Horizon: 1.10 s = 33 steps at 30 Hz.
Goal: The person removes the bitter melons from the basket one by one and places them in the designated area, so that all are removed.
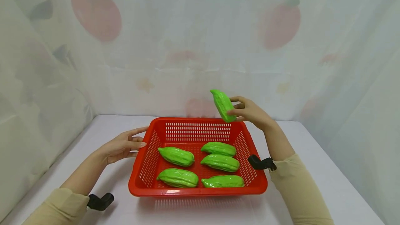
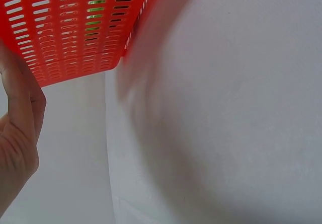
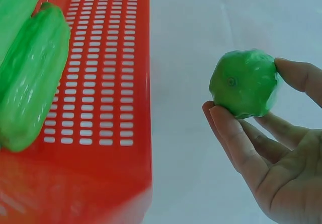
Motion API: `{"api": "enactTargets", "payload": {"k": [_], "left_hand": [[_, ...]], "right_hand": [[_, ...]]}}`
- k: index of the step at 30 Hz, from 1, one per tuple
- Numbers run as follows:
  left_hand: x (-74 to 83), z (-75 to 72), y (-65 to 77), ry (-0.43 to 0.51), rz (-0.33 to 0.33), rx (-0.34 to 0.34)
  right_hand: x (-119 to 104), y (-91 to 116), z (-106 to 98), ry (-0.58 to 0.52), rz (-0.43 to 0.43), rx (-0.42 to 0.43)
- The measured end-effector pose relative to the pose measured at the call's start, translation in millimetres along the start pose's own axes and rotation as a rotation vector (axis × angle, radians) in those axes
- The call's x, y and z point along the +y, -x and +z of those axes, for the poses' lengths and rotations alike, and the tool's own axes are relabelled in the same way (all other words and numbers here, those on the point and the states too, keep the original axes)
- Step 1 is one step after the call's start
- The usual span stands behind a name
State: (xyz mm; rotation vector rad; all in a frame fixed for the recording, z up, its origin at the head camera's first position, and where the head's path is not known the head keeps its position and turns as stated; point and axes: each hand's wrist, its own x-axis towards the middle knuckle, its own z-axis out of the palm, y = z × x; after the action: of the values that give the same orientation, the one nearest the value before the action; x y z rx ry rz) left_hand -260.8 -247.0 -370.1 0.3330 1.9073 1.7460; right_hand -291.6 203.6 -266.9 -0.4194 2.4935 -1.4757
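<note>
My right hand (image 1: 250, 112) holds a green bitter melon (image 1: 223, 105) above the back right corner of a red basket (image 1: 197, 192). In the right wrist view, thumb and fingers pinch that bitter melon (image 3: 245, 84), its rounded end toward the camera. Several more glossy green bitter melons lie in the basket, among them one at the front left (image 1: 178, 177) and one at the back right (image 1: 218, 148). Outside the basket's left side, my left hand (image 1: 123, 146) rests against the rim with fingers extended. The left wrist view shows its fingers partly, by the slotted wall (image 2: 65, 27).
The basket stands on a white-covered table (image 1: 315, 169). A pale curtain with faded fruit prints (image 1: 200, 61) hangs behind and along both sides. Black wrist straps (image 1: 101, 201) stick out from both sleeves.
</note>
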Motion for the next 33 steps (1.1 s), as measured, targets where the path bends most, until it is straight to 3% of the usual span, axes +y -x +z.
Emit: {"api": "enactTargets", "payload": {"k": [12, 22, 33], "left_hand": [[-1.6, -1.0, 2.6, -0.018, 0.000, 0.000], [-4.0, -2.8, 2.8, 0.022, 0.018, -0.024], [-3.0, -2.2, 2.6, 0.017, 0.016, -0.027]], "right_hand": [[21.7, 20.4, -24.3, -0.037, 0.024, 0.051], [43.3, 39.6, -40.5, -0.049, 0.042, 0.098], [81.2, 56.8, -52.1, -0.053, 0.143, 0.104]]}}
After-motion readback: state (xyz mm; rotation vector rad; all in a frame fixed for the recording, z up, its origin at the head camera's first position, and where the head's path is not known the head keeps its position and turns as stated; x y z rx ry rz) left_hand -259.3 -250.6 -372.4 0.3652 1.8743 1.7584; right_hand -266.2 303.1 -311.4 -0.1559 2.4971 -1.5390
